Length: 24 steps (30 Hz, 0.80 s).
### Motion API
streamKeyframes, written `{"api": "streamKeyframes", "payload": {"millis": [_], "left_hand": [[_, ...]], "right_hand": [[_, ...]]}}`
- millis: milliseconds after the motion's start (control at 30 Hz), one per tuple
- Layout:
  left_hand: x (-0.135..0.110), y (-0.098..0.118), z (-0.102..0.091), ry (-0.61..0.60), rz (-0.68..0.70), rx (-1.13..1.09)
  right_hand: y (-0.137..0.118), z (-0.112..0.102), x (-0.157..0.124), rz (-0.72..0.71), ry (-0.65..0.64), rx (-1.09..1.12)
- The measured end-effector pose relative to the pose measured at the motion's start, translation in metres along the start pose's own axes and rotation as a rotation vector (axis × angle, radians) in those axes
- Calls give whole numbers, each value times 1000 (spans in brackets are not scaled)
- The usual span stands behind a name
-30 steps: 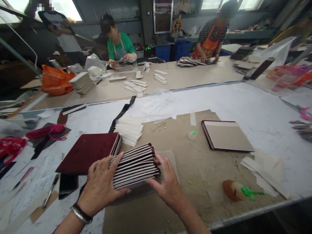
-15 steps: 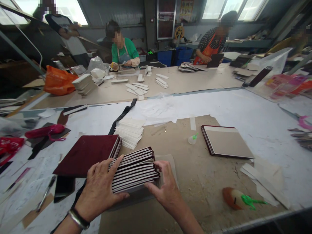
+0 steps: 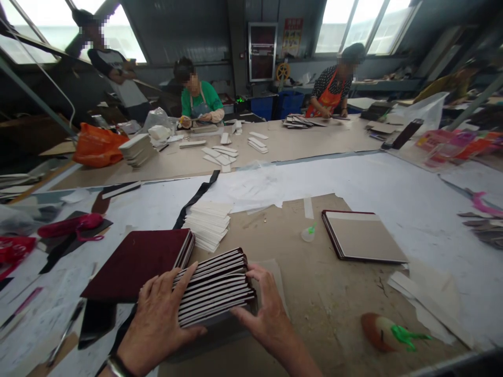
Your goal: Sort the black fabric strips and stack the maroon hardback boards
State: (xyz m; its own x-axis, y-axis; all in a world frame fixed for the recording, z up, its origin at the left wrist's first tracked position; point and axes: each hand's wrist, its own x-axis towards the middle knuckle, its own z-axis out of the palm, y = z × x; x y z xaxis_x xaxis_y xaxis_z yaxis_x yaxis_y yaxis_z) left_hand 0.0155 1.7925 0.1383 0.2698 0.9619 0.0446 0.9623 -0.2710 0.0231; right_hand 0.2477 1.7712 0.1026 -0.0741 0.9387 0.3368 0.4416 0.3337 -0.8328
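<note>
From where I stand, nearest are the two bare hands, closed about a thick stack of dark-red and white panels (image 3: 216, 288) over the brown sheet (image 3: 302, 309). The left hand (image 3: 157, 314) spreads its fingers over the left part, its thumb along the near side; the right hand (image 3: 271, 314) curls round the right end, forefinger at the edge, thumb by the near corner. How hard either presses, I can't tell.

The white edges face up and lean a little, with a gap partway through and right ends that don't quite line up. To my eye, good work here means even pressure from both palms, and a gentle pat on that right end rather than a squeeze, so that no panel slides or bends. I'd keep the fingertips off the dark-red faces; they look easy to mark.

At the near right lies a rounded brown-and-white bundle (image 3: 379, 332) with a green tie, well apart from the stack. Just beyond the left hand lies a dark-red pile (image 3: 137, 264), and farther right a beige-topped pile (image 3: 365, 235). Past them are fanned white strips (image 3: 207, 225); at the far table, a person in green (image 3: 202, 102) works.
</note>
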Motion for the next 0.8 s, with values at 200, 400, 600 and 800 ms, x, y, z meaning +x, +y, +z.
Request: {"api": "streamKeyframes", "payload": {"millis": [200,400,600,800], "left_hand": [[-1,0,1,8,14,1],[-4,-2,3,7,10,-6],[-5,-3,5,11,9,-13],[-4,-2,3,-2,-7,-44]], "right_hand": [[1,2,-2,36,8,20],[-4,-1,3,117,-23,92],[-4,-3,6,96,-70,31],[-4,-2,6,115,-88,21]]}}
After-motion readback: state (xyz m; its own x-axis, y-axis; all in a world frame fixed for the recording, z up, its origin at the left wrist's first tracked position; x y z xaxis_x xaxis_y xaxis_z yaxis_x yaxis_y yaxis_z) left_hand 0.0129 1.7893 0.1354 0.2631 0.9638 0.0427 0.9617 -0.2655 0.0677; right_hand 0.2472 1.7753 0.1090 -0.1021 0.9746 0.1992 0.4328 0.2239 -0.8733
